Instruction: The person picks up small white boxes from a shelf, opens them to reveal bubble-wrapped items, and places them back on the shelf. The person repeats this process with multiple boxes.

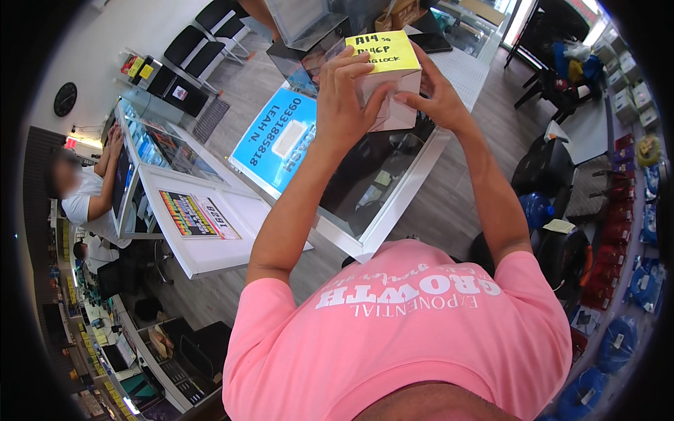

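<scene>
Both of my hands are around a white box at the top middle, over the glass counter. A yellow paper note with black handwriting covers its upper face. My left hand grips the left side, fingers over the note's edge and thumb on the near face. My right hand clasps the right side, its thumb on the near face and its other fingers partly hidden behind. Whether the box rests on the counter or is held just above it, I cannot tell.
A blue printed sign lies left of the box. Beyond stands a clear display case. At the left, another person sits behind a white-framed counter. Black chairs line the far wall; bagged blue goods hang at right.
</scene>
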Action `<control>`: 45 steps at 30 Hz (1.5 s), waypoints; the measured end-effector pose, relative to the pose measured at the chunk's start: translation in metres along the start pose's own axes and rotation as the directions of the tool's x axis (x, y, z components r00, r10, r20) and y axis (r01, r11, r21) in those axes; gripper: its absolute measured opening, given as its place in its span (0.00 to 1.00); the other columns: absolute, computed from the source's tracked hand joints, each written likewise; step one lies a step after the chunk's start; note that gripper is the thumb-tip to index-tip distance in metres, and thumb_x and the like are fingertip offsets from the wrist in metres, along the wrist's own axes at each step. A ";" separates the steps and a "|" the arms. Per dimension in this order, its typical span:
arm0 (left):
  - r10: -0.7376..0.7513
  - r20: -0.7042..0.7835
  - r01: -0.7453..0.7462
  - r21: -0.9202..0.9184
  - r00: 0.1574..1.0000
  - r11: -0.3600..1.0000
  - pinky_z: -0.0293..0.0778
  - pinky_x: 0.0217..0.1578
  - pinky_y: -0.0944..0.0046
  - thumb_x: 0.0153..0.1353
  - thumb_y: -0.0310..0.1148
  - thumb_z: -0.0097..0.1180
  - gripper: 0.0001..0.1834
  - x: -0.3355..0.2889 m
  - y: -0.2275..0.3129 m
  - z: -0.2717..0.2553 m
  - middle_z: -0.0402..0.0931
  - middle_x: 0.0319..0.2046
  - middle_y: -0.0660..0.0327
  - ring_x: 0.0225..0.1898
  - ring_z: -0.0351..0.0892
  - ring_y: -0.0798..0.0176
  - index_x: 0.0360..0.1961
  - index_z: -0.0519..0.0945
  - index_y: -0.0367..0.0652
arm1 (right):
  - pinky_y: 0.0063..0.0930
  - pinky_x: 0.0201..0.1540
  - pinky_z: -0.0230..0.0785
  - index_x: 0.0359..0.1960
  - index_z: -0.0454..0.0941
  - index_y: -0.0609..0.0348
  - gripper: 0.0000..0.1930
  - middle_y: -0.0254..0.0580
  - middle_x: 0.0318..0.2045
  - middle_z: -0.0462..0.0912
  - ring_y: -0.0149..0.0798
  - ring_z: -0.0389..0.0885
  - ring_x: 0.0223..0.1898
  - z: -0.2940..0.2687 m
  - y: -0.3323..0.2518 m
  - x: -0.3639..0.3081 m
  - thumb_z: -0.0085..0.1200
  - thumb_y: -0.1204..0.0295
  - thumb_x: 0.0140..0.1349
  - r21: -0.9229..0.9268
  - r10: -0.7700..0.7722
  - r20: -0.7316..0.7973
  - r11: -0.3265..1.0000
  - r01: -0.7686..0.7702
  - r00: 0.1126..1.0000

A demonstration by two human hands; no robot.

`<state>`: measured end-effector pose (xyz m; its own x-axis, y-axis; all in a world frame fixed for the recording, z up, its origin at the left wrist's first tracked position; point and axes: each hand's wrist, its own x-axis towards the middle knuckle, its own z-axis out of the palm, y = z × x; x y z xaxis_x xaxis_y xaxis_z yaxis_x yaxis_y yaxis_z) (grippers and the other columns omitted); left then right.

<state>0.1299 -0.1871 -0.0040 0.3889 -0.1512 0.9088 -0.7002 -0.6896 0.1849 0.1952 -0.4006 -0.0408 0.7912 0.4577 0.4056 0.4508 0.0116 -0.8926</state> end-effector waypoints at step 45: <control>-0.606 0.075 0.610 -0.060 0.792 0.790 0.72 0.65 0.49 0.60 0.40 0.70 0.50 -0.058 0.040 -0.035 0.68 0.65 0.40 0.69 0.69 0.41 0.77 0.55 0.40 | 0.42 0.70 0.66 0.78 0.50 0.70 0.61 0.60 0.68 0.72 0.48 0.74 0.68 0.063 -0.012 -0.031 0.80 0.58 0.51 -0.150 -0.033 -0.247 0.989 -0.004 0.968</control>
<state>0.0584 -0.1817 -0.0361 0.7771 0.2447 0.5798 -0.3520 -0.5947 0.7228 0.1394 -0.3591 -0.0553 0.8533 0.2235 0.4711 0.5043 -0.1242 -0.8545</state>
